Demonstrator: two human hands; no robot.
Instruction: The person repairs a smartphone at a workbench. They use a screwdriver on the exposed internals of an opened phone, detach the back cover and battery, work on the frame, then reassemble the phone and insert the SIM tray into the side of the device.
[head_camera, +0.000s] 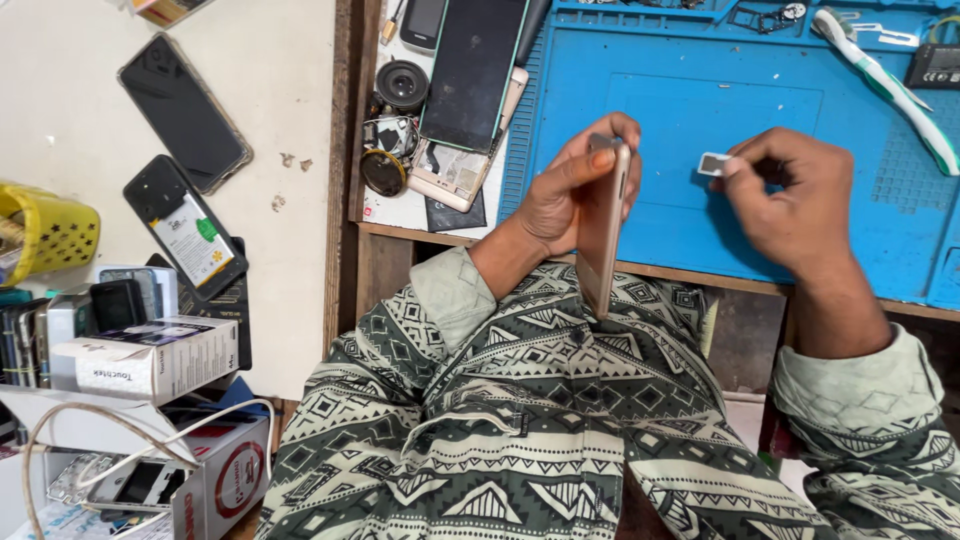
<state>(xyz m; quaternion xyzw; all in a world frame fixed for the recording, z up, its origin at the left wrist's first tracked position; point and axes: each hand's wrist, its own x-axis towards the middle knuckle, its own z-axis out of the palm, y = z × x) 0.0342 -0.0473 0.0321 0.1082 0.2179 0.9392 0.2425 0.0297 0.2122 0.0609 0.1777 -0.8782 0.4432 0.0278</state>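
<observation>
1. The blue work mat (760, 90) lies on the far bench, behind both hands.
2. The left hand (560, 195) grips a gold phone (603, 230) on edge, long axis running near to far.
3. The right hand (790, 200) pinches a small card tray (712, 164), just right of the phone's far end and apart from it.

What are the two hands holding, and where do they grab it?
The left hand grips a gold phone around its upper end. The right hand pinches a small tray by one end.
</observation>
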